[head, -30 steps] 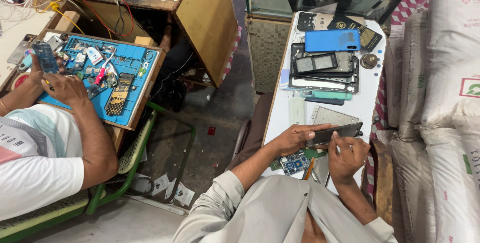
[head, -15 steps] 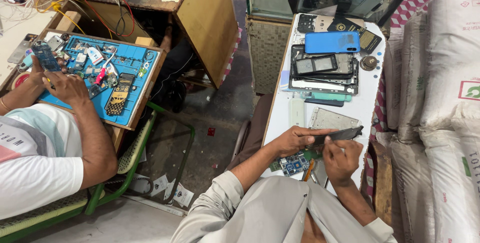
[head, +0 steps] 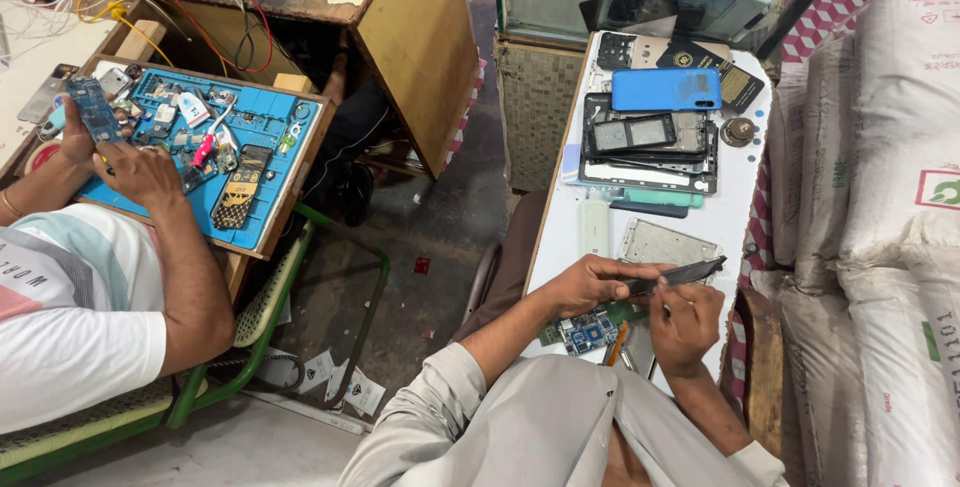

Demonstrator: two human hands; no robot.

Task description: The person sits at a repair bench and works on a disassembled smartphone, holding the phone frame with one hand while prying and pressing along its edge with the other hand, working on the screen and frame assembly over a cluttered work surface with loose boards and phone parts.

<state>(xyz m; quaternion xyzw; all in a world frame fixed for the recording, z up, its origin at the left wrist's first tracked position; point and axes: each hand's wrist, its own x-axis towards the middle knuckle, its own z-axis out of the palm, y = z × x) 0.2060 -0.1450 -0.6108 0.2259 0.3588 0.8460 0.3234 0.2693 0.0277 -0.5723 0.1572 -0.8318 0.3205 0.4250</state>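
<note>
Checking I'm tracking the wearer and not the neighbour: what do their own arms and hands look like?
Both arms wear light grey-beige long sleeves, pushed up to about the elbows, leaving the forearms bare. The left hand and right hand are bare: no gloves, and no rings or watch that I can see.
</note>
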